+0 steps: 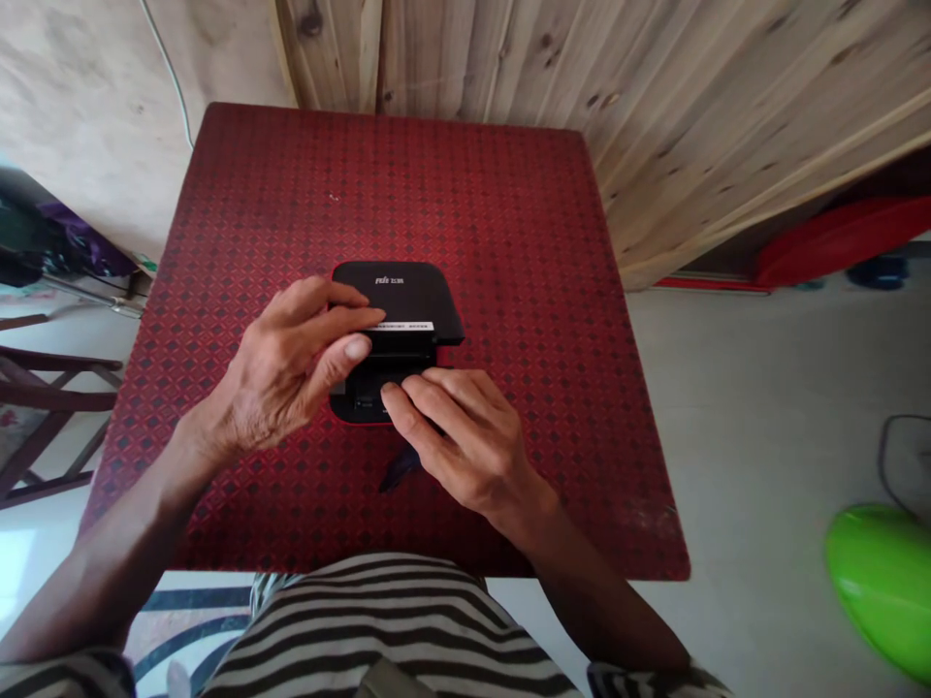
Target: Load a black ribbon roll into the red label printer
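A black hinged case [414,296] lies opened out on the table, with pale lettering and a white label strip on its upper flap. My left hand [280,364] reaches over the case's left side. Its fingertips rest on the flap, and its thumb stands apart from them near the fold. At the lower tray [369,399] are the bunched fingers of my right hand [465,431], thumb and fingertips close together. Whatever is between them is hidden. Partly under that hand, a dark piece [399,470] lies on the table; its kind is unclear.
The table [509,223] has a red patterned cover and stands against a wooden plank wall [495,58]. Dark wooden chair parts [50,397] are at the left. On the floor to the right sits a bright green rounded object [883,582], with a red one [844,237] farther back.
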`<state>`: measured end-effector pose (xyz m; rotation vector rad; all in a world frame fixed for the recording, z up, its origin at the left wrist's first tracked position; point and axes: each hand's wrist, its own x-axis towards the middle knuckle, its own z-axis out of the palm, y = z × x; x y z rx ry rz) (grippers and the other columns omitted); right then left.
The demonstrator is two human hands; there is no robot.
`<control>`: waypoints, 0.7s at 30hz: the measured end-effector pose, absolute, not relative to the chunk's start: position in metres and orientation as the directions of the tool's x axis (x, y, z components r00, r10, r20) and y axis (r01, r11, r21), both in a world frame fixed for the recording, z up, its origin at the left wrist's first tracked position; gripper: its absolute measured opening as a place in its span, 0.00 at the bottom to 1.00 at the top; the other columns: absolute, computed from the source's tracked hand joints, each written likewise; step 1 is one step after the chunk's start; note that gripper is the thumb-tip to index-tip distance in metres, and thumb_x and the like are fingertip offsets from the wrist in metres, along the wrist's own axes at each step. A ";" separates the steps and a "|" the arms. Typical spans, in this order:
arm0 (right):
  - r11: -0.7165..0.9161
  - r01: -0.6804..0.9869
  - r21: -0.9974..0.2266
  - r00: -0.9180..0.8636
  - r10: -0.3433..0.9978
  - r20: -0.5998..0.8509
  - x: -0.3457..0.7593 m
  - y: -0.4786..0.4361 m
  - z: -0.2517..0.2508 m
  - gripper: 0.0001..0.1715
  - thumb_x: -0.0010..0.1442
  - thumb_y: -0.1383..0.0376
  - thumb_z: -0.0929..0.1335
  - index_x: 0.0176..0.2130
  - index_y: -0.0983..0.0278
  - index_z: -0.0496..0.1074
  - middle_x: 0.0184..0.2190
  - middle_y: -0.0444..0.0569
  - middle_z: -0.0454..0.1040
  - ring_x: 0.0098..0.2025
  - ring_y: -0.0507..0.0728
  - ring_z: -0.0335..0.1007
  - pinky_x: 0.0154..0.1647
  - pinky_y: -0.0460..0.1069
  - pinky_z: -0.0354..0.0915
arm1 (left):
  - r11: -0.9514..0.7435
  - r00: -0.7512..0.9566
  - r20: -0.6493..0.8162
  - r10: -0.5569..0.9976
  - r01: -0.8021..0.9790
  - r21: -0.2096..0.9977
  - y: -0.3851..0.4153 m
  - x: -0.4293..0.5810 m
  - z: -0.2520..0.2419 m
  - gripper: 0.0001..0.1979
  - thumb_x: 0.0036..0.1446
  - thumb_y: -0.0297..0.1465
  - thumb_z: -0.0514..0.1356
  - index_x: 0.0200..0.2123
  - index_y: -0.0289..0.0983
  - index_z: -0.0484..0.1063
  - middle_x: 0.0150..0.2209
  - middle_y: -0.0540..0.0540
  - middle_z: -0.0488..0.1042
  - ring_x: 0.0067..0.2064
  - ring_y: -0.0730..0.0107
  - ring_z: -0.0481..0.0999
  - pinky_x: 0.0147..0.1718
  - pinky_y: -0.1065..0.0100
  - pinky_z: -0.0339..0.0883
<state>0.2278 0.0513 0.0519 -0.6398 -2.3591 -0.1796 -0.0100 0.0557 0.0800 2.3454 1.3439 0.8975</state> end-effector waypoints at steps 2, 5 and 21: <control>0.861 0.506 -0.045 -0.643 0.412 0.646 0.228 0.050 0.051 0.08 0.71 0.74 0.69 0.46 0.67 0.79 0.37 0.50 0.83 0.41 0.56 0.76 0.41 0.53 0.70 | -0.565 0.416 0.391 0.821 0.688 0.455 0.046 -0.013 0.071 0.22 0.76 0.45 0.52 0.61 0.40 0.75 0.59 0.38 0.76 0.58 0.56 0.78 0.57 0.53 0.72; 0.854 0.515 -0.070 -0.626 0.431 0.650 0.228 0.050 0.049 0.06 0.71 0.73 0.70 0.45 0.67 0.79 0.37 0.49 0.83 0.40 0.56 0.76 0.39 0.53 0.70 | -0.635 0.493 0.418 0.763 0.696 0.337 0.042 -0.017 0.058 0.30 0.72 0.53 0.53 0.64 0.39 0.72 0.59 0.34 0.74 0.59 0.51 0.77 0.56 0.49 0.74; 0.861 0.491 -0.133 -0.596 0.443 0.670 0.228 0.053 0.046 0.08 0.70 0.75 0.70 0.46 0.70 0.79 0.38 0.51 0.84 0.40 0.57 0.79 0.41 0.53 0.74 | -0.714 0.598 0.478 0.644 0.694 0.094 0.047 -0.018 0.047 0.47 0.58 0.64 0.64 0.69 0.37 0.67 0.58 0.31 0.75 0.59 0.42 0.78 0.54 0.46 0.75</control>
